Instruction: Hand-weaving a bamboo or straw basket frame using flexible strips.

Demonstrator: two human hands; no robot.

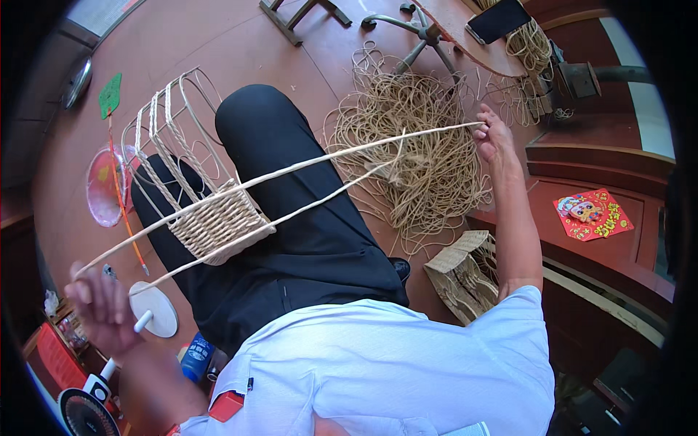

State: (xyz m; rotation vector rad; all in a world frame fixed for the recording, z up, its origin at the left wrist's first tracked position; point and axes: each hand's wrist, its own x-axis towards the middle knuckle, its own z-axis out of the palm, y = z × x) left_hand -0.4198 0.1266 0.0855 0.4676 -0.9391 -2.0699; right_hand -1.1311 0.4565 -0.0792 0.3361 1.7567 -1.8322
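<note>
A half-woven basket [219, 224] of pale twisted cord on a wire frame [177, 116] rests tilted on my left thigh. The woven part is nearest me, and bare wires and a few wrapped cords stretch away from it. One long pale cord [313, 161] runs taut across my lap, above the basket. At its right end my right hand [495, 135], arm stretched out, pinches the cord. My left hand [100, 299], slightly blurred, is closed on the cord at the far left. A second strand [320, 200] slants from near the left hand past the basket's edge toward the right.
A large tangled heap of cord [414, 160] lies on the floor ahead, near a wheeled chair base [418, 54]. A cardboard box [458, 280] stands to the right. To the left are a pink basin [105, 189], a green fly swatter [110, 94] and a fan [87, 413].
</note>
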